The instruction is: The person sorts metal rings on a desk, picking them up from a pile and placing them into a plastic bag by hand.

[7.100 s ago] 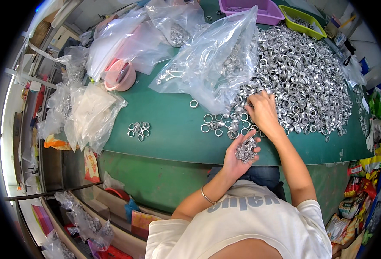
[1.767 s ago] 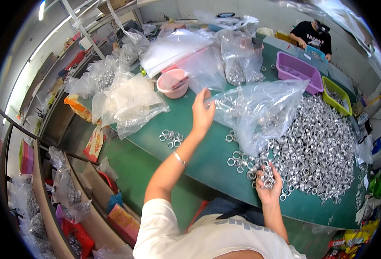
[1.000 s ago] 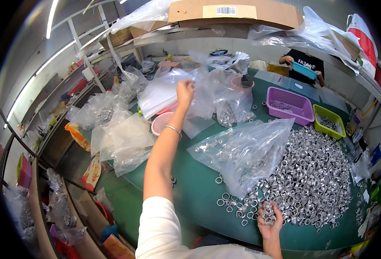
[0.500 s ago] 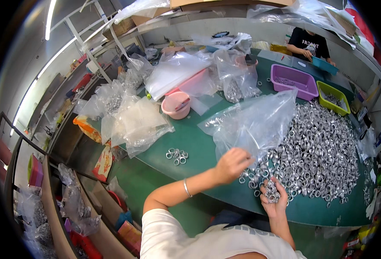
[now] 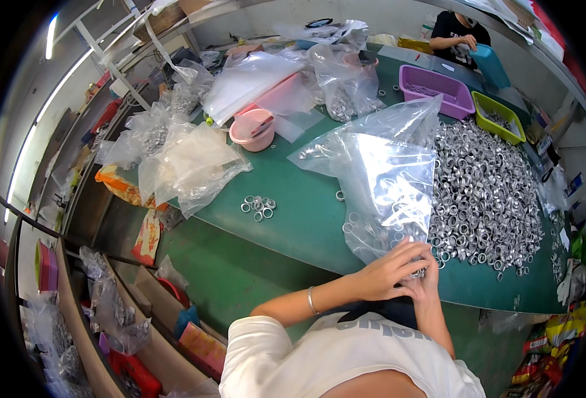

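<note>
Since half a second ago, left hand (image 5: 389, 270) has dropped back from the near edge of the clear plastic bag (image 5: 379, 176) and closed in on the right hand (image 5: 424, 282); both now meet at the near rim of the green table (image 5: 293, 212), just below the bag's lower corner. Left fingers curl loosely over the right hand, narrow, not spread. Right hand is cupped beneath, with a glint of metal rings (image 5: 417, 272) between the two palms; cannot tell how many, nor how tightly the right fingers grip. The ring heap (image 5: 485, 192) lies beyond and to the right of the bag, its nearest stragglers just past the fingertips, so the right hand sits closer to it. Heap runs lengthwise away from the person. A small cluster of rings (image 5: 258, 206) sits well left of the bag, nearer the left arm. Pink bowl (image 5: 252, 130) stands farther back on that side.
</note>
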`<state>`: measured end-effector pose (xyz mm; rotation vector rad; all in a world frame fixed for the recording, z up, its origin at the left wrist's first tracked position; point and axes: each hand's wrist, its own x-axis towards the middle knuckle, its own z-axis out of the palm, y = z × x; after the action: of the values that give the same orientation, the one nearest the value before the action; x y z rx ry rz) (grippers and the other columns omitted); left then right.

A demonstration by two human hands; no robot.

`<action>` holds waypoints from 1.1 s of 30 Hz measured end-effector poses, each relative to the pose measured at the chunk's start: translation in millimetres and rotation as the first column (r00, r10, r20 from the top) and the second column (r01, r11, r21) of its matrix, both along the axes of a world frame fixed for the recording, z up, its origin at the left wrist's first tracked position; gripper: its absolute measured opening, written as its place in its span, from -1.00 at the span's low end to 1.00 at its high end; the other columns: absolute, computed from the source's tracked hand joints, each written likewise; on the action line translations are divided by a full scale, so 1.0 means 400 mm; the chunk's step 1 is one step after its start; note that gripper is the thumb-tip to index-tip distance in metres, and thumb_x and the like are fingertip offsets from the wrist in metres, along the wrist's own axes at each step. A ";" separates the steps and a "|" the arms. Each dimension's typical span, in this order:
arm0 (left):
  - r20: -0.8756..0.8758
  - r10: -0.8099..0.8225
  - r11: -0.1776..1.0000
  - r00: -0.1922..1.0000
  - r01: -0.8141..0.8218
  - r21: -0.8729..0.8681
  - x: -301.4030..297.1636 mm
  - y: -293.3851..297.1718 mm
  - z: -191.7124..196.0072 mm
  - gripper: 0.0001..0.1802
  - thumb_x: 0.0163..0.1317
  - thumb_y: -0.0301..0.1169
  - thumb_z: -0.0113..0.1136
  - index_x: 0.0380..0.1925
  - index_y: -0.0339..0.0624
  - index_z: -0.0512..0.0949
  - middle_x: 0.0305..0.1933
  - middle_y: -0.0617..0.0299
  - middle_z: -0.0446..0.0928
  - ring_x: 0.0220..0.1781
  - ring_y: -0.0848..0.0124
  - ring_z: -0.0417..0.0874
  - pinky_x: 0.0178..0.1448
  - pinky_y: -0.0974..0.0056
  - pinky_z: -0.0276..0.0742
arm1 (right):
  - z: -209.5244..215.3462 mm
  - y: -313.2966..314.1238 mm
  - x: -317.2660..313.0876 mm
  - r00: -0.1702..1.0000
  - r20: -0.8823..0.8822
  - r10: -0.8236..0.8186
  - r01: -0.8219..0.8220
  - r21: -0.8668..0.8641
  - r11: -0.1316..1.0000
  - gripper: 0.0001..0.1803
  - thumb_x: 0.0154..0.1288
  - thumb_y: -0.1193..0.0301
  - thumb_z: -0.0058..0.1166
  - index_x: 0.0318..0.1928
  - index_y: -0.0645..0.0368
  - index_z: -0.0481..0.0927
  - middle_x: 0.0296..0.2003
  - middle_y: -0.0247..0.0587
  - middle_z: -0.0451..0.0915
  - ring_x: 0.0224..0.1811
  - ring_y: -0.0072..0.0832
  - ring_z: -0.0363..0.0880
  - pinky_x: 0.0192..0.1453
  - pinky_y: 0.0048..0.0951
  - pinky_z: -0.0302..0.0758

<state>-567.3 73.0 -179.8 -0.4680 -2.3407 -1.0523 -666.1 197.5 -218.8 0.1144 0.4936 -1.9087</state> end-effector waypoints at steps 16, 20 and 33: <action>-0.024 0.549 0.836 0.835 -0.549 -0.003 0.078 -0.060 -0.053 -0.11 -0.23 -0.70 0.09 0.28 -0.17 0.22 0.22 -0.12 0.18 0.31 -0.18 0.14 0.41 -0.20 -0.05 | 0.036 -0.006 -0.022 0.964 0.250 0.094 -0.033 -0.238 0.971 -0.65 0.34 0.31 -0.10 0.06 0.23 0.41 -0.20 -0.06 0.42 -0.32 -0.34 0.38 -0.63 -0.54 0.31; 0.092 0.553 0.827 0.828 -0.533 -0.178 0.087 -0.071 -0.037 -0.13 -0.23 -0.71 0.06 0.27 -0.16 0.23 0.22 -0.12 0.18 0.33 -0.13 0.14 0.41 -0.22 -0.07 | 0.042 0.014 -0.009 0.965 0.206 0.163 -0.102 -0.277 0.955 -0.63 0.35 0.32 -0.11 0.07 0.25 0.40 -0.18 -0.04 0.44 -0.31 -0.31 0.40 -0.60 -0.53 0.34; -0.004 0.516 0.856 0.856 -0.516 0.015 0.070 -0.097 0.002 -0.79 0.09 -0.76 0.07 -0.27 -0.35 0.56 -0.25 -0.01 0.54 -0.32 0.18 0.58 -0.23 0.28 0.49 | 0.072 -0.025 0.034 0.902 -0.243 0.357 -0.412 -0.235 0.881 -0.61 0.36 0.33 -0.08 0.08 0.34 0.45 -0.22 -0.04 0.50 -0.33 -0.39 0.51 -0.61 -0.60 0.35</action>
<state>-539.1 34.0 -179.0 0.1683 -2.2575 -0.7966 -652.4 187.6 -189.8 -0.3387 0.3368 -1.5784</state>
